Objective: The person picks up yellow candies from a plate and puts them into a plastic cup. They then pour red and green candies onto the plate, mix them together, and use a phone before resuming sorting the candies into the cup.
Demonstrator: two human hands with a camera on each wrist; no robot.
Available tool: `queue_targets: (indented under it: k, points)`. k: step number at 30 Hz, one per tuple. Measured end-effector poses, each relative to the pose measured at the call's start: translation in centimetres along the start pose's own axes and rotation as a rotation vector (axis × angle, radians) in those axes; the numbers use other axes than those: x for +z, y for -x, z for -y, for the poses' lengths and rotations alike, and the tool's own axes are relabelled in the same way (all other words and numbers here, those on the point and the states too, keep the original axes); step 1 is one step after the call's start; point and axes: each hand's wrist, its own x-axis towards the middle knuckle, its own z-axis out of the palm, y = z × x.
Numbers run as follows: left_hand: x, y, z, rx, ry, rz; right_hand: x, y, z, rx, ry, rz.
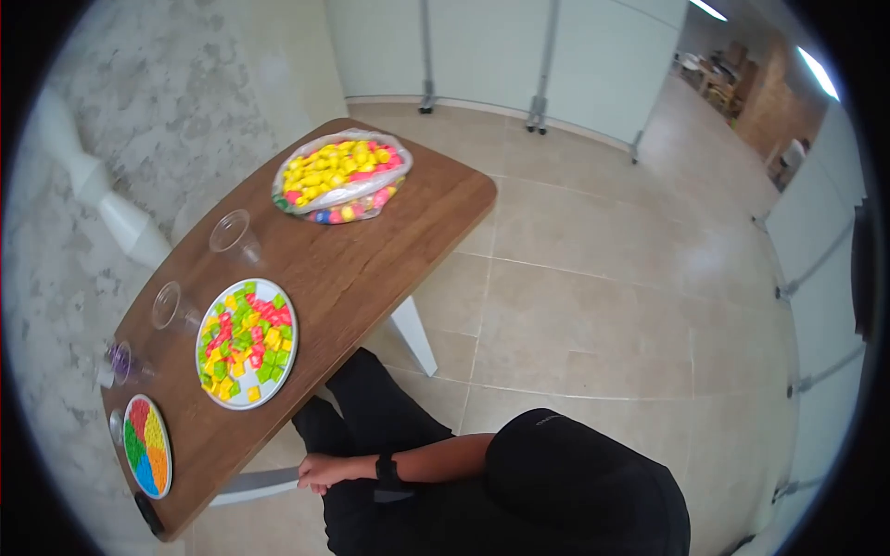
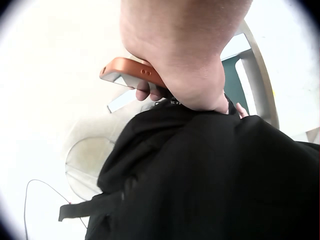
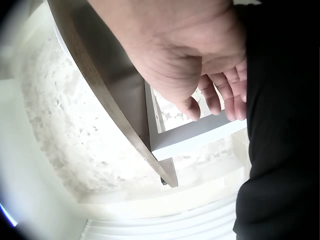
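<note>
My right hand (image 1: 320, 471) hangs loosely over the dark trousers beside the table, with a black strap at its wrist. In the right wrist view its relaxed fingers (image 3: 213, 97) hold nothing and overlap a white table leg frame (image 3: 200, 134). The left hand (image 2: 187, 75) grips an orange-cased phone (image 2: 131, 69), fingertips curled under it, above the black clothing; the head view does not show this hand. Closest on the table is a white plate (image 1: 243, 388) of small green, yellow and pink pieces.
The brown table (image 1: 343, 269) also bears a plastic bag (image 1: 341, 176) of yellow and pink pieces, clear cups (image 1: 234, 233), a cup with purple pieces (image 1: 123, 360) and a plate of colour-sorted bits (image 1: 148, 447). White panels (image 1: 482, 56) stand beyond the tiled floor (image 1: 593, 287).
</note>
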Motion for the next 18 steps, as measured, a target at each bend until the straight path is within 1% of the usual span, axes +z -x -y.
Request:
queue_targets:
  k: [1,4,7,8,10,14,17,18]
  points:
    - [0.0,0.0,-2.0,-0.020,0.021,-0.005,-0.4,0.2,-0.1,-0.011,-0.024,-0.003]
    - [-0.4,-0.1,-7.4,-0.081,0.081,-0.020,-2.5,1.9,1.1,0.068,-0.032,-0.054]
    - [-0.2,-0.8,-11.4,-0.135,0.159,-0.027,-5.4,3.4,1.4,0.134,-0.006,-0.135]
    - [-0.2,-1.2,-12.6,-0.152,0.186,-0.034,-6.2,3.6,0.8,0.137,-0.005,-0.118]
    - [-0.4,-1.9,-14.6,-0.178,0.223,-0.042,-7.6,4.0,0.0,0.088,-0.162,-0.185]
    - [-0.6,-2.7,-17.4,-0.234,0.266,-0.039,-8.5,4.8,0.1,0.095,-0.166,-0.121]
    - [-0.1,-1.8,-20.1,-0.290,0.296,-0.011,-9.3,4.9,0.0,0.075,-0.094,-0.105]
    - [0.5,-1.7,-20.9,-0.275,0.280,-0.077,-9.7,5.1,-0.1,0.081,-0.103,-0.107]
